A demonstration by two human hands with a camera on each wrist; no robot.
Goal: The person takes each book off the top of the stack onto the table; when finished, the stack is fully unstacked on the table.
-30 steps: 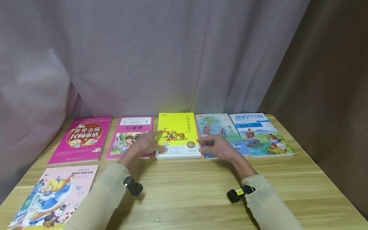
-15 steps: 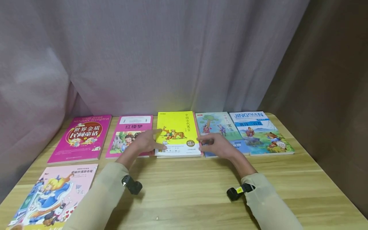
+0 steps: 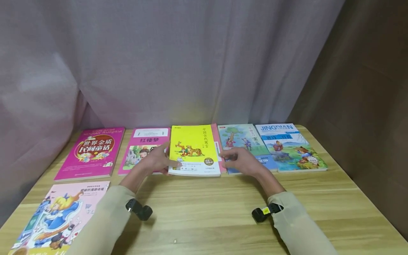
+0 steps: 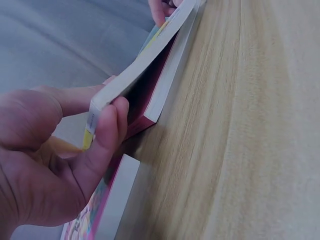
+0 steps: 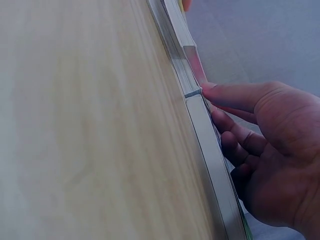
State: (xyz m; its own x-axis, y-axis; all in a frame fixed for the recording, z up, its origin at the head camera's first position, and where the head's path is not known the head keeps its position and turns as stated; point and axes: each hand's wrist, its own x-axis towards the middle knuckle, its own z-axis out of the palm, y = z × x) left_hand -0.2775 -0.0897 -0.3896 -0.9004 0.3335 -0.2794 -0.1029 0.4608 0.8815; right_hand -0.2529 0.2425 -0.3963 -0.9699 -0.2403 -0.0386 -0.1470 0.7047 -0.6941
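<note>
My left hand (image 3: 155, 160) pinches the left edge of a yellow book (image 3: 191, 136), thumb on the cover and fingers underneath. In the left wrist view, that edge is raised off a pink book (image 4: 151, 95) below, leaving a wedge of space between them. The lower book's pink right margin (image 3: 216, 134) shows beyond the yellow one. My right hand (image 3: 243, 161) sits over the pale green and blue book (image 3: 237, 136), its thumb and index finger against the lower book's right edge. In the right wrist view, the right thumb (image 5: 235, 95) touches near that book's front corner.
Left of the yellow book lie a pink book with a girl (image 3: 149, 134) and a magenta book (image 3: 92, 152). An Alice picture book (image 3: 60, 212) lies nearer on the left. A blue landscape book (image 3: 290, 148) lies at the right. A grey curtain (image 3: 191, 63) hangs behind the table (image 3: 204, 216).
My left hand has drawn the yellow book left and slightly toward me, lifting its left edge and uncovering more of the pink book beneath. My right hand has stayed nearly still.
</note>
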